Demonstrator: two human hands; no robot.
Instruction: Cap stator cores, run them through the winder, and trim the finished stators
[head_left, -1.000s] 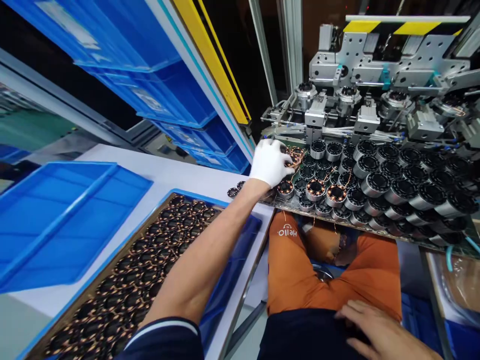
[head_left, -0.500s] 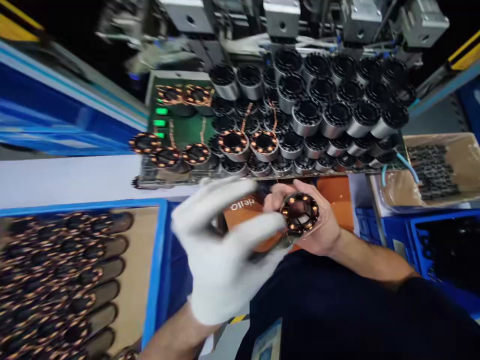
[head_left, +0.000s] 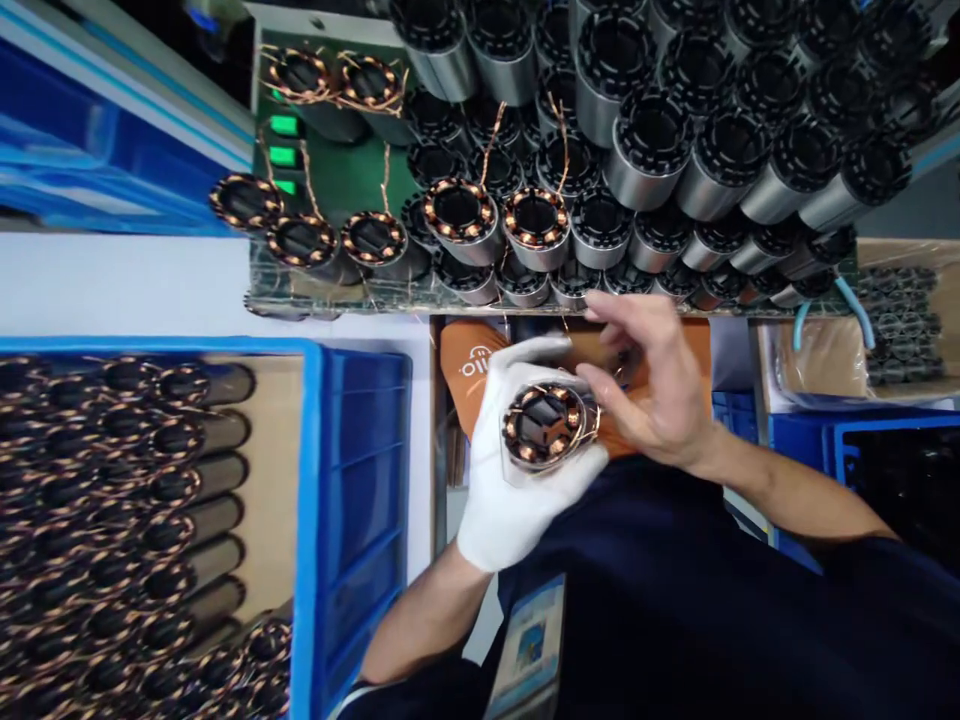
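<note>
A motor stator (head_left: 541, 428) with copper windings and a black slotted end lies in my left hand (head_left: 502, 500), which wears a white glove and wraps round it. The wound end faces up toward me, and loose copper wire shows at its right side. My right hand (head_left: 660, 390) is bare and just right of the stator, with thumb and fingers apart. Its thumb tip is close to the wire; I cannot tell whether they touch. Beyond both hands, several wound stators (head_left: 461, 215) stand at the front of the bench with twisted wire tails upright.
Rows of metal stators with black ends (head_left: 649, 150) crowd the green-topped bench (head_left: 360, 185). At left, a blue crate (head_left: 311, 500) holds many wound stators lying down. A plastic-lined carton (head_left: 825, 370) and another blue crate (head_left: 806, 430) are at right. An orange cover (head_left: 461, 370) sits below the bench edge.
The stator has passed from my right hand into my gloved left hand. My right hand has let go and drawn away to the right. The view has moved closer to the bench.
</note>
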